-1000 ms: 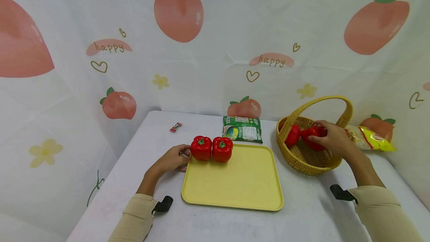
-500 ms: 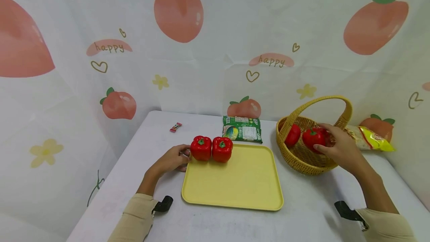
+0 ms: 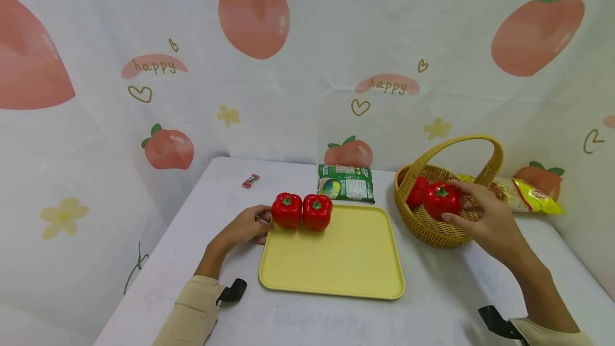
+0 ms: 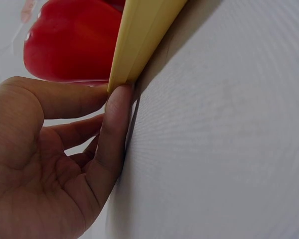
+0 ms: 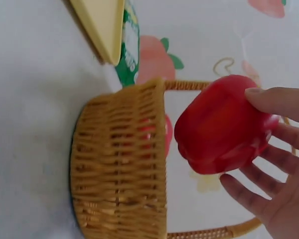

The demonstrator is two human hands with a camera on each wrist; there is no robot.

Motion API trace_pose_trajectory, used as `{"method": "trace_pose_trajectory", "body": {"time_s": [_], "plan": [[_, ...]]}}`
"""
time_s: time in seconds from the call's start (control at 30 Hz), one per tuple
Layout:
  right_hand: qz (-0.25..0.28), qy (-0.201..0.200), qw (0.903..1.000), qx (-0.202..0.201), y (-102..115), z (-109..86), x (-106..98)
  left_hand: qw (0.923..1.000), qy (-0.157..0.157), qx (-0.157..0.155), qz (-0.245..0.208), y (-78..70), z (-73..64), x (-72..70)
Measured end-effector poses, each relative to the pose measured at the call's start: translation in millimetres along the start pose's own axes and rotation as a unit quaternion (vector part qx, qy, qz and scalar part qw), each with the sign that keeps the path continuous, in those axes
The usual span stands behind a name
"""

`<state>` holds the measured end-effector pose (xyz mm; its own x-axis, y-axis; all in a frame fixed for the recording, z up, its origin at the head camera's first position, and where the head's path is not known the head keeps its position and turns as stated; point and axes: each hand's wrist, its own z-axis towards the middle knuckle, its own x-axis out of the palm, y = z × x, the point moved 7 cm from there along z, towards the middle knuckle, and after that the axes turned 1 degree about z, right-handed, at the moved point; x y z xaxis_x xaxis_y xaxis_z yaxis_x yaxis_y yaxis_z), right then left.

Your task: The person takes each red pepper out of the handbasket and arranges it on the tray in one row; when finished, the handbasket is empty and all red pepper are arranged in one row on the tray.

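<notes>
Right now the right hand point(image 3: 485, 223) is gripping a glossy red bell pepper point(image 3: 441, 201) just above the woven yellow wicker basket point(image 3: 432, 228), stem up, fingers curled round its far side. Leftward, well apart, the flat yellow plastic tray point(image 3: 336, 260) is lying on the bench, its nearest edge facing the pepper. The left hand point(image 3: 245, 227), fingers relaxed, is resting against the tray's far-left corner beside two more red peppers point(image 3: 301, 211).

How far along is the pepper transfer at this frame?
Done: two red peppers sit on the yellow tray. In hand: the right hand holds a third pepper over the basket; the left hand touches the tray's corner. Left: one pepper in the basket.
</notes>
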<state>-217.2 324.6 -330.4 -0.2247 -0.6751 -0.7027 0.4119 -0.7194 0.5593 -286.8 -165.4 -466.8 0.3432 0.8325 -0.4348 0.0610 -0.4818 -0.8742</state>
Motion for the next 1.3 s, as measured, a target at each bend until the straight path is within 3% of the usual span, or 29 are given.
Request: {"method": "trace_pose_trajectory", "body": {"time_s": [0.27, 0.67, 1.3], "plan": [[0.051, 0.006, 0.9970, -0.057, 26.9, 0.7, 18.9, 1.0000, -0.001, -0.004, 0.008, 0.9, 1.3, -0.1], [0.051, 0.045, 0.9956, -0.065, 42.1, 13.4, 65.9, 1.0000, -0.002, -0.001, 0.008, -0.7, 0.3, -0.5], [0.154, 0.119, 0.9802, -0.034, 47.7, 29.7, 134.0, 1.0000, 0.001, -0.003, 0.009, -0.5, -0.2, 0.1]]}}
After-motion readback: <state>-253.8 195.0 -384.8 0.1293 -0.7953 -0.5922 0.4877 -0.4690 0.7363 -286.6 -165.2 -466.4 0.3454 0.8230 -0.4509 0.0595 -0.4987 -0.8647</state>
